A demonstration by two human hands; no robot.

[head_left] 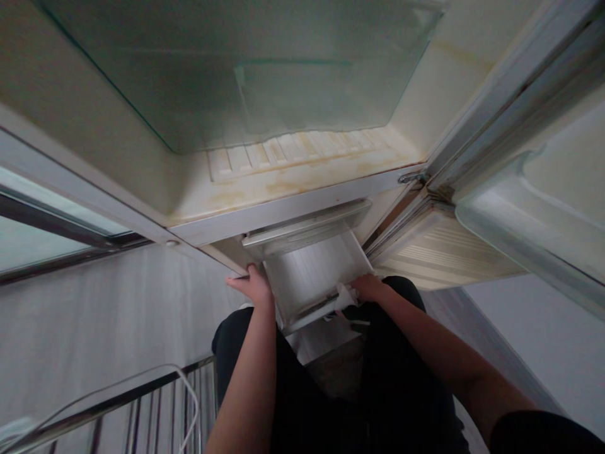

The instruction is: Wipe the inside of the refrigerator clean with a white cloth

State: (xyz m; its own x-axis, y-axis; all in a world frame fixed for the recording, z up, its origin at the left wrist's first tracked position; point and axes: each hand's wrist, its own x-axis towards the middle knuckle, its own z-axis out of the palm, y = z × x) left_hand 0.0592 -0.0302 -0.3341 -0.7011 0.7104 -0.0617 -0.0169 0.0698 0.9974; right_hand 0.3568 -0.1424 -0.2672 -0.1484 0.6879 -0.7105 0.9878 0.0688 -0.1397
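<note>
A white drawer (pixel 309 271) is pulled out of the lower compartment of an open fridge, between my knees. My right hand (pixel 371 288) is closed around a crumpled white cloth (pixel 346 297) at the right part of the drawer's front edge. To the left of the drawer, my left hand (pixel 255 285) rests against the front edge of the compartment's left side wall, fingers spread apart. Behind the pulled-out drawer, a pale drawer front or flap (pixel 309 226) sits higher in the compartment. Most of the right fingers are hidden by the cloth.
Above is the upper compartment with a glass shelf (pixel 302 94) and a yellow-stained ribbed floor (pixel 288 154). The lower door (pixel 439 246) and upper door (pixel 543 208) stand open on the right. A metal rack (pixel 155 403) with a white cable (pixel 191 388) is at lower left.
</note>
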